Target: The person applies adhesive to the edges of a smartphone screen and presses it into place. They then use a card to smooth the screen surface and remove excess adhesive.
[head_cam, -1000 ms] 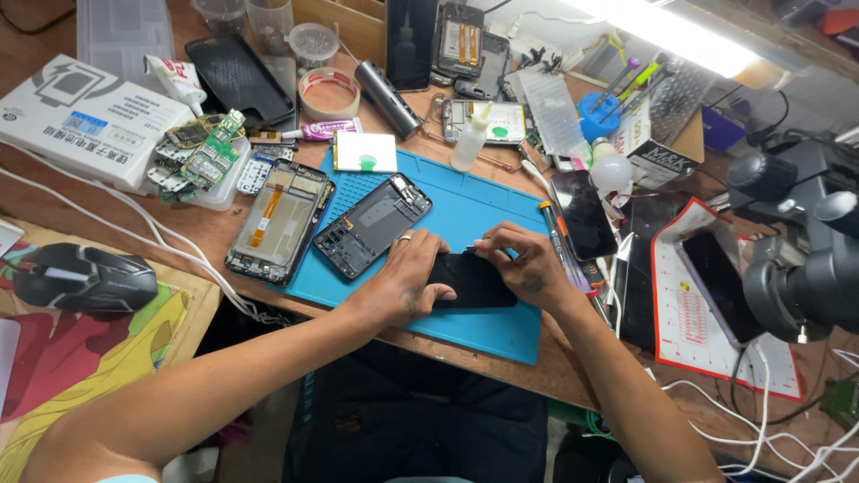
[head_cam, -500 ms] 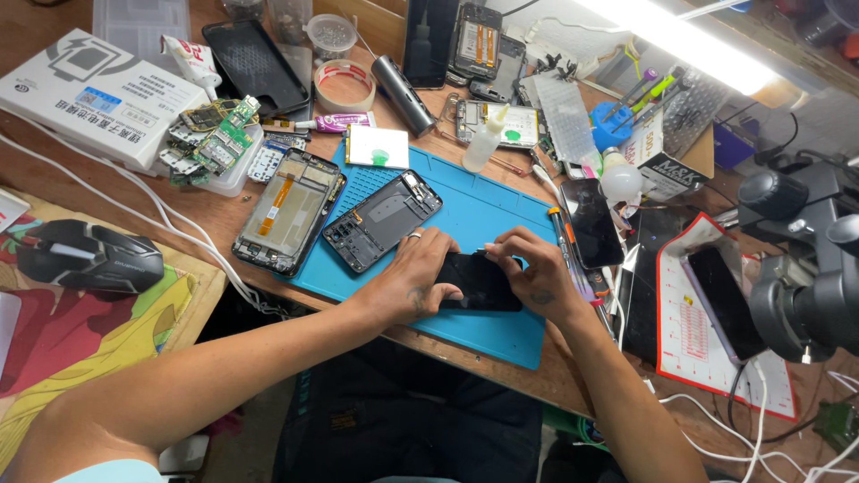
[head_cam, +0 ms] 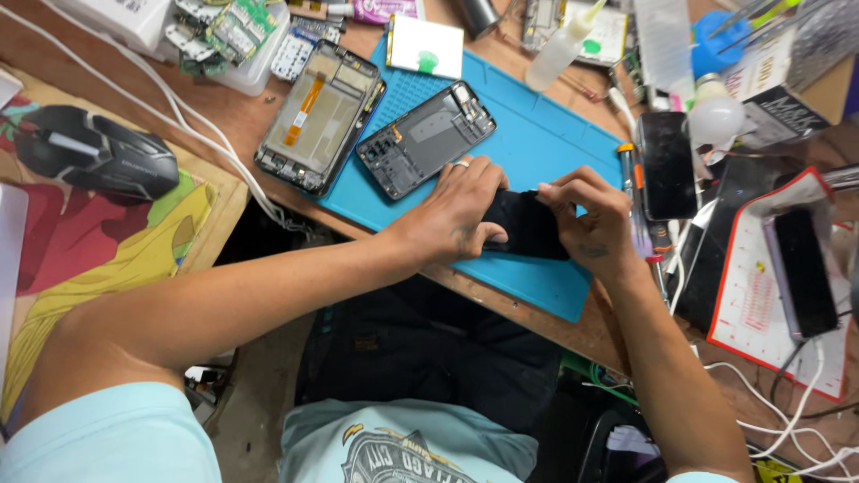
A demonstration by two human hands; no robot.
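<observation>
Both hands press on a black phone (head_cam: 530, 224) lying flat on the blue mat (head_cam: 537, 143) near its front edge. The left hand (head_cam: 456, 210), a ring on one finger, lies spread over the phone's left end; the right hand (head_cam: 595, 219) curls its fingers down on the right end. Just behind them on the mat sits an opened phone body (head_cam: 425, 139), and beside it a bare phone frame (head_cam: 320, 114)

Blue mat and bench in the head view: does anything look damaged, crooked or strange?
Two opened phones look odd: a phone frame lies half off the blue mat, its orange ribbon bare, and an opened phone body lies askew beside it. Both hands, left hand and right hand, press on a black phone.
</observation>
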